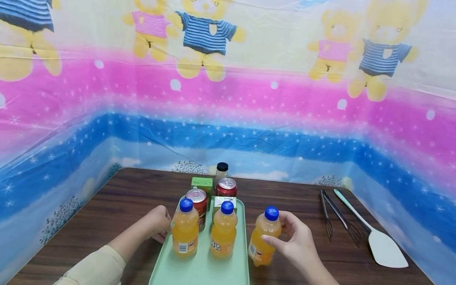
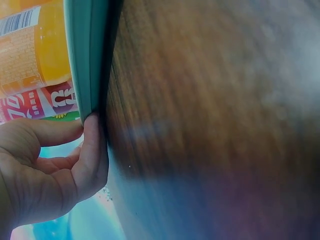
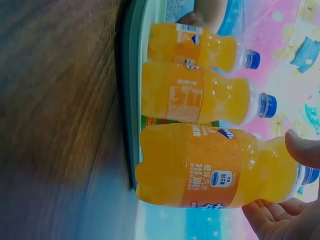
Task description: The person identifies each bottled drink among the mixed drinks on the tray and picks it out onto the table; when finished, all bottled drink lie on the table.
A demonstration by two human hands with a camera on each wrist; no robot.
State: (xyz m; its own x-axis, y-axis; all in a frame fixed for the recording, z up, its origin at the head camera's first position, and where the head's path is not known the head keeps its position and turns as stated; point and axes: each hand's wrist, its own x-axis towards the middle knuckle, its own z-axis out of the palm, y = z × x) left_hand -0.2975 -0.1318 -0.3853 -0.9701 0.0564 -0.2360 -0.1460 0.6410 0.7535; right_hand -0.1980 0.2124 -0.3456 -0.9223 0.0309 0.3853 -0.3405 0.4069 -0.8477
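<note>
A pale green tray (image 1: 203,273) lies on the table. Its left rim is pinched between the thumb and finger of my left hand (image 1: 161,222), closely seen in the left wrist view. To the right of the tray, my right hand (image 1: 297,239) grips an orange soda bottle with a blue cap (image 1: 263,242) by its upper part; the bottle's base is raised over the tabletop. Two matching orange soda bottles (image 1: 185,229) stand upright on the tray, the other being the middle bottle (image 1: 223,233). Behind them are a red can (image 1: 197,202) and a small carton (image 1: 225,200), partly hidden.
Farther back stand another red can (image 1: 227,187), a green box (image 1: 202,183) and a black-capped jar (image 1: 222,171). On the right of the dark wooden table (image 1: 292,194) lie a white spatula (image 1: 386,247) and dark whisk-like utensils (image 1: 340,213). A printed cloth (image 1: 249,103) surrounds the table.
</note>
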